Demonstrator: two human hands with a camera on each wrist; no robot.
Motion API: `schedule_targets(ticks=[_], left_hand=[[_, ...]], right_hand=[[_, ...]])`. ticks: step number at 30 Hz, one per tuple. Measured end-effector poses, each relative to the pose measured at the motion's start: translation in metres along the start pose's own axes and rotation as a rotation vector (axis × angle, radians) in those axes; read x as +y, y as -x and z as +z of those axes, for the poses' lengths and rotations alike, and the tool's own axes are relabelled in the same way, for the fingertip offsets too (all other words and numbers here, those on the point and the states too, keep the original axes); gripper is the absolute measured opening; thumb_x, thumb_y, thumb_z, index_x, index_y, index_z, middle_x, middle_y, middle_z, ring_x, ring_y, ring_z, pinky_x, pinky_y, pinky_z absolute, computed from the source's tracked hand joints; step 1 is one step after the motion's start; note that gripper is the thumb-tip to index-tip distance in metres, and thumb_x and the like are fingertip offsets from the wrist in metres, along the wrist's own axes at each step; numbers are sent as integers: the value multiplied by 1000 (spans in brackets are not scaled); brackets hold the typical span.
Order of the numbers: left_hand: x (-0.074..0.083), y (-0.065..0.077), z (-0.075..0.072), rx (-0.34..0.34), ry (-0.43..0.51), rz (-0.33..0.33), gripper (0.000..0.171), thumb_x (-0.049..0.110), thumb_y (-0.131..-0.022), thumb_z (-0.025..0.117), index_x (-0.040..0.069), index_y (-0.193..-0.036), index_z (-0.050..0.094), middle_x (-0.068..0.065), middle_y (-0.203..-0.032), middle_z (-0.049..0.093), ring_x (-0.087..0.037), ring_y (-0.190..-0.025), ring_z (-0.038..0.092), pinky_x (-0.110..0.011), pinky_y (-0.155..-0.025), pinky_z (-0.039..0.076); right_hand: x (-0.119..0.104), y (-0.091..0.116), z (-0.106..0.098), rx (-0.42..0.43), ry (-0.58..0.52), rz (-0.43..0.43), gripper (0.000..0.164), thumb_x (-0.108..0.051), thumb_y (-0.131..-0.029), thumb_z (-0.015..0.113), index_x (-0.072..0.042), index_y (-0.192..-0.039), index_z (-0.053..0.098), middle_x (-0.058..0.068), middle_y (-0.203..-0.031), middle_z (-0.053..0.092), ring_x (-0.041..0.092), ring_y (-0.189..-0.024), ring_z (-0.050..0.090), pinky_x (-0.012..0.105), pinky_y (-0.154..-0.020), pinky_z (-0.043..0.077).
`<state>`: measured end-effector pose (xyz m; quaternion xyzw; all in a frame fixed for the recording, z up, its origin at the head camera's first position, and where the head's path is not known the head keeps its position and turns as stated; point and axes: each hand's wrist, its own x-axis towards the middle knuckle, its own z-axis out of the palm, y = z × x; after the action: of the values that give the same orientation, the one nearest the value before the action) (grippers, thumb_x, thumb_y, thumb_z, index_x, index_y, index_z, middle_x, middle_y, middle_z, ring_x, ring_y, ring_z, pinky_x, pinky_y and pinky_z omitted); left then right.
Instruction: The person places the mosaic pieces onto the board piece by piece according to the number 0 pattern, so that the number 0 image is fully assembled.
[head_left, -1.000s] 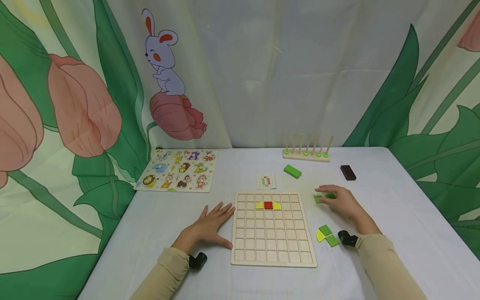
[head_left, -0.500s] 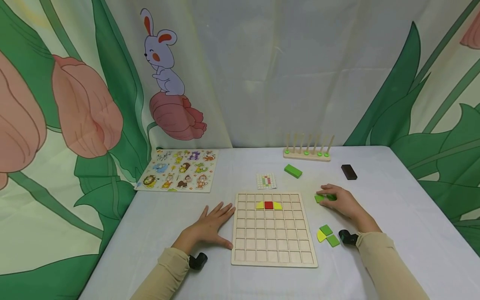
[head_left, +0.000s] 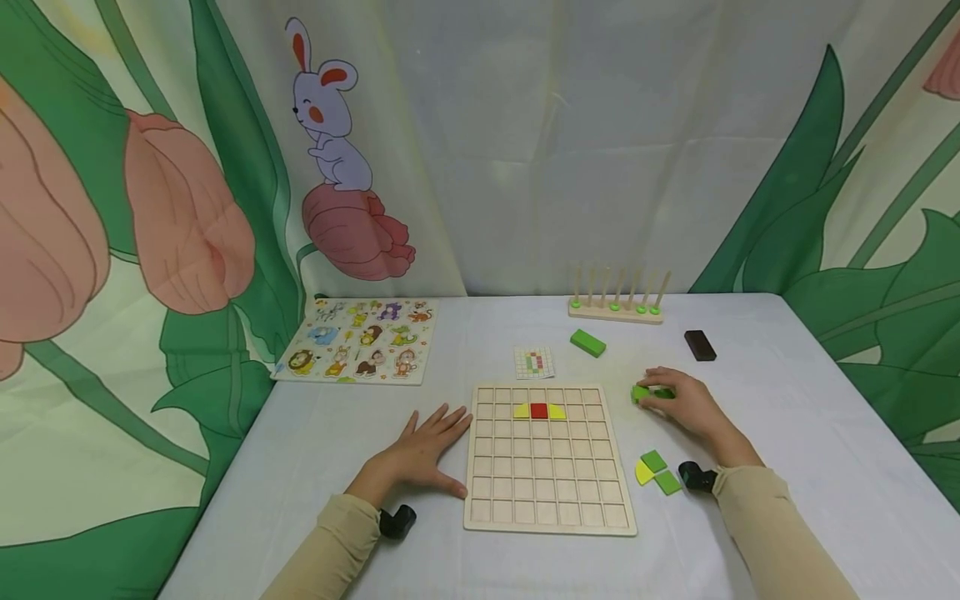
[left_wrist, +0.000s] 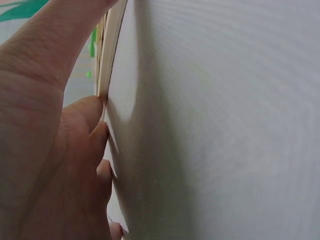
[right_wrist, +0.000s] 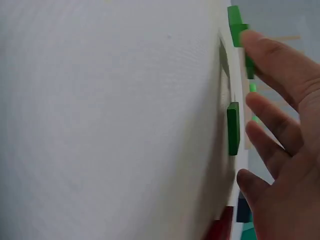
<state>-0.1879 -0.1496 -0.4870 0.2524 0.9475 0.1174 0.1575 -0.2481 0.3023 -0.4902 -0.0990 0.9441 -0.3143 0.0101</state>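
Observation:
In the head view my right hand pinches a green tile between thumb and index finger, right of the wooden grid board. Partly covered by that hand, a second green tile lies on the table; the right wrist view shows this green tile beneath the other fingers. My left hand is spread flat, thumb and fingertips touching the board's left edge. On the board a red square tile sits between two yellow curved-edge tiles.
Two green tiles and a yellow piece lie near the right wrist. Beyond the board are a small pattern card, a green block, a peg rack and a dark block. An animal puzzle board lies back left.
My right thumb and index finger have closed on the green tile, which now looks tilted up off the table. The left hand has stayed at the board's edge.

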Motion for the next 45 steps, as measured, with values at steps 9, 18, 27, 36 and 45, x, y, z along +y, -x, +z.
schedule_targets(ticks=[9, 18, 27, 36, 45], left_hand=[[1, 1, -1, 8, 2, 4, 114, 70, -63, 71, 24, -152, 17, 3, -160, 13, -28, -149, 7, -65, -114, 4], [2, 2, -2, -6, 8, 0, 114, 71, -62, 70, 25, -152, 16, 4, -160, 13, -27, -149, 7, -65, -114, 4], [0, 1, 1, -2, -7, 9, 115, 73, -63, 69, 24, -152, 16, 3, -160, 13, -27, -149, 6, -65, -114, 4], [1, 1, 0, 7, 5, -4, 115, 74, -61, 69, 26, -152, 17, 4, -160, 13, -26, -149, 6, -64, -114, 3], [1, 2, 1, 19, -8, 6, 115, 75, -62, 67, 26, -152, 17, 4, -160, 13, -27, -149, 7, -65, -114, 4]], right_hand=[[-31, -1, -21, 94, -15, -55, 39, -24, -84, 70, -2, -116, 65, 25, -136, 50, 46, -131, 37, 63, -104, 30], [-57, -2, -8, 66, -35, -96, 36, -21, -84, 70, -2, -114, 66, 24, -134, 52, 44, -129, 40, 61, -104, 32], [-100, -3, 26, 38, -33, -173, 30, -19, -80, 75, -7, -106, 71, 18, -128, 59, 41, -125, 47, 58, -102, 38], [-139, 3, 57, -36, -5, -293, 26, -17, -77, 76, -9, -102, 73, 15, -126, 60, 38, -125, 48, 53, -99, 44], [-158, 3, 85, -54, 100, -372, 26, -24, -75, 78, -11, -97, 74, 12, -123, 63, 37, -127, 47, 49, -103, 42]])
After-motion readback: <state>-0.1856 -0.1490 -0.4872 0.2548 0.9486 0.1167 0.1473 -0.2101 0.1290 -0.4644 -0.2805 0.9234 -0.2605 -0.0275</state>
